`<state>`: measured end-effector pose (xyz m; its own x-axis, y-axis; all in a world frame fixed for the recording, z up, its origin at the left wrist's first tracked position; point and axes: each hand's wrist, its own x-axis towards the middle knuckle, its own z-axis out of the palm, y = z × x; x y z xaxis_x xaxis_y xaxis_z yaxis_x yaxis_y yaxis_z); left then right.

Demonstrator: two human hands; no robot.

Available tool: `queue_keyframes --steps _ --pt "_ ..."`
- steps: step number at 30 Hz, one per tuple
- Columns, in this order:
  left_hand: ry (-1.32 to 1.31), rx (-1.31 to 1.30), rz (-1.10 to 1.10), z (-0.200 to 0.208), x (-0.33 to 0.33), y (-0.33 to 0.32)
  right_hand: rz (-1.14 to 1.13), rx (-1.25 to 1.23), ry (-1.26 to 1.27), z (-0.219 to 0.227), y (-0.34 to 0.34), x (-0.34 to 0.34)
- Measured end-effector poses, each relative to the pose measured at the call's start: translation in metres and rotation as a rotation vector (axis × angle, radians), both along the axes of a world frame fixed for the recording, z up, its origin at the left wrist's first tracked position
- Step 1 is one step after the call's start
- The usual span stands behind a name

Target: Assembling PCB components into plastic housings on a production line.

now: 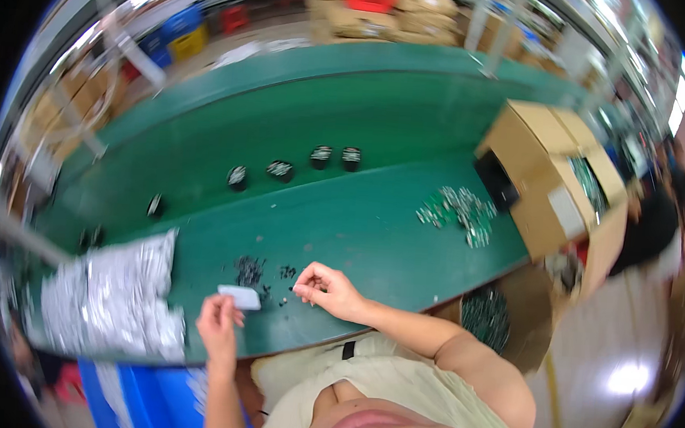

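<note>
Head view: by the near edge of a green desk (pixel 373 224), the left hand (pixel 220 324) has its grip closed on a pale flat piece (pixel 243 297); the right hand (pixel 331 292) is pinched, contents too small to tell; black parts (pixel 250 270) lie just beyond; silvery bags (pixel 110 298), left end.

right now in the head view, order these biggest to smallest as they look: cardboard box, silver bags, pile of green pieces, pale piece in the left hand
1. Cardboard box and silver bags: too alike to rank
2. Pile of green pieces
3. Pale piece in the left hand
</note>
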<state>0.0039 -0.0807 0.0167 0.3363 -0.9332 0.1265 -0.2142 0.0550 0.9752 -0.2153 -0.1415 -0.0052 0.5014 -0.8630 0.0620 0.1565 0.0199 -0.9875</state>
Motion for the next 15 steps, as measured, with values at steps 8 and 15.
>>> queue_keyframes --steps 8,15 --pt "0.164 0.002 -0.564 -0.015 -0.054 -0.03 -0.508 -0.202 0.175 -0.005 0.023 0.011" --pt "-0.073 -0.024 -0.736 -0.017 -0.057 -0.03 -0.567 -0.146 0.18 -0.002 0.06 0.009"
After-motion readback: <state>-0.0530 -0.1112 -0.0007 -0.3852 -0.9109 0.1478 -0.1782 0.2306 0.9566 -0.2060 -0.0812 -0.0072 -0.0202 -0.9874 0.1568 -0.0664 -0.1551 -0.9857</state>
